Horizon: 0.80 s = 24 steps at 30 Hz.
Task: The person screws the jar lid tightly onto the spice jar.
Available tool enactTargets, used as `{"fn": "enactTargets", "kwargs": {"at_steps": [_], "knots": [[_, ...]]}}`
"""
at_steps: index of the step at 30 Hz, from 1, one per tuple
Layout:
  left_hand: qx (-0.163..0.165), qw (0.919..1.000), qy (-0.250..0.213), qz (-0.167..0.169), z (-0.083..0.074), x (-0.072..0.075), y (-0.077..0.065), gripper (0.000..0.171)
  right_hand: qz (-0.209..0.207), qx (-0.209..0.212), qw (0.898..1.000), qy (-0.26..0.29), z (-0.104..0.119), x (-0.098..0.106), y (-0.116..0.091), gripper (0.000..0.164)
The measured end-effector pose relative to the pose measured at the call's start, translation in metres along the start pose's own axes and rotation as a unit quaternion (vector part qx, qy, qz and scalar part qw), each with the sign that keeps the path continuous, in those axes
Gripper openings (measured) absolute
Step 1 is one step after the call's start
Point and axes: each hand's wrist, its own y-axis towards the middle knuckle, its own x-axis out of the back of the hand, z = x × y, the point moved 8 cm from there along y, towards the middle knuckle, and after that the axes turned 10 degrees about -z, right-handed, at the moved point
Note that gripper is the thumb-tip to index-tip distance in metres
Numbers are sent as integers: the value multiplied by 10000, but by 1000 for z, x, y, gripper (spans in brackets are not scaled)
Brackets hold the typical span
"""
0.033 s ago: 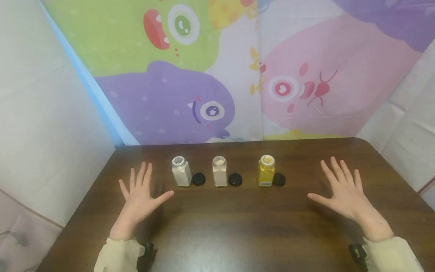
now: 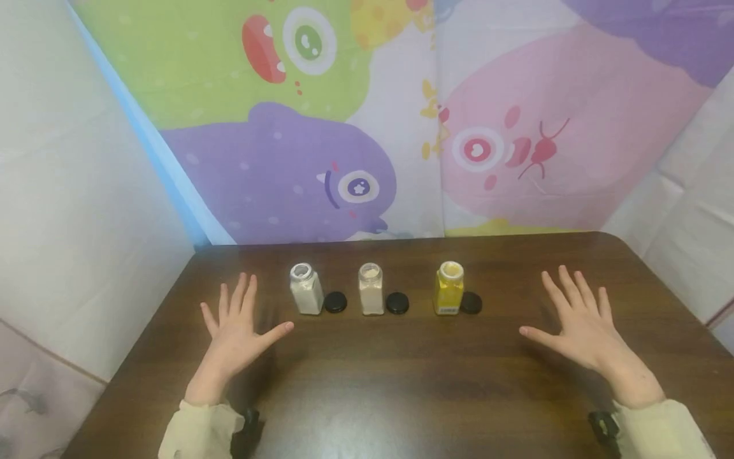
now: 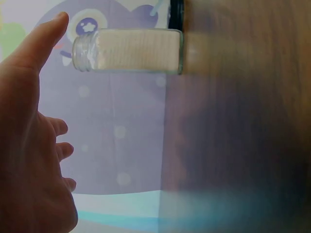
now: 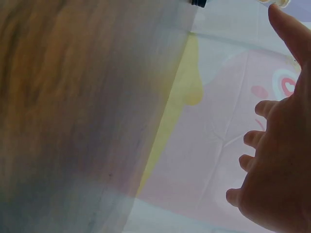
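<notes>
Where two hands point(image 2: 234, 338) point(image 2: 586, 335) hover, three jars point(image 2: 308, 294) point(image 2: 371, 296) point(image 2: 449, 292), uncapped

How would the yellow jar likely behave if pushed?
The yellow jar is tall and narrow, so a high push may tip it. Its flat sides should discourage rolling. With the black lid off, spilling seems possible.

1. Place: screened tabletop booth; room type beyond cannot be told.
2. Far side: cartoon-print cloth point(image 2: 298, 159), mainly green, purple and pink.
3. Sides: whitish left screen point(image 2: 86, 166), whitish right screen point(image 2: 694, 217).
4. Table point(image 2: 367, 389): dark wood-grain top, rounded far right corner.
</notes>
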Motion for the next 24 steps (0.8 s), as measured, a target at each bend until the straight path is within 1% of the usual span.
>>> {"fn": "enactTargets", "kwargs": {"at_steps": [5, 9, 16, 20, 24], "knots": [[-15, 10000, 17, -49, 2, 1, 0, 106, 39, -28, 10000, -10, -2, 1, 0, 101], [-30, 9999, -6, -121, 1, 4, 0, 106, -12, 31, 10000, 6, 1, 4, 2, 101], [-184, 9996, -8, -228, -8, 5, 6, 106, -13, 110, 9999, 32, 5, 6, 5, 98], [-213, 9992, -28, -324, -12, 5, 9, 107, -8, 138, 9999, 31, 5, 8, 5, 97], [-284, 9983, -96, -500, -19, 6, 13, 108, -29, 181, 9998, 47, 3, 9, 5, 95]]}}
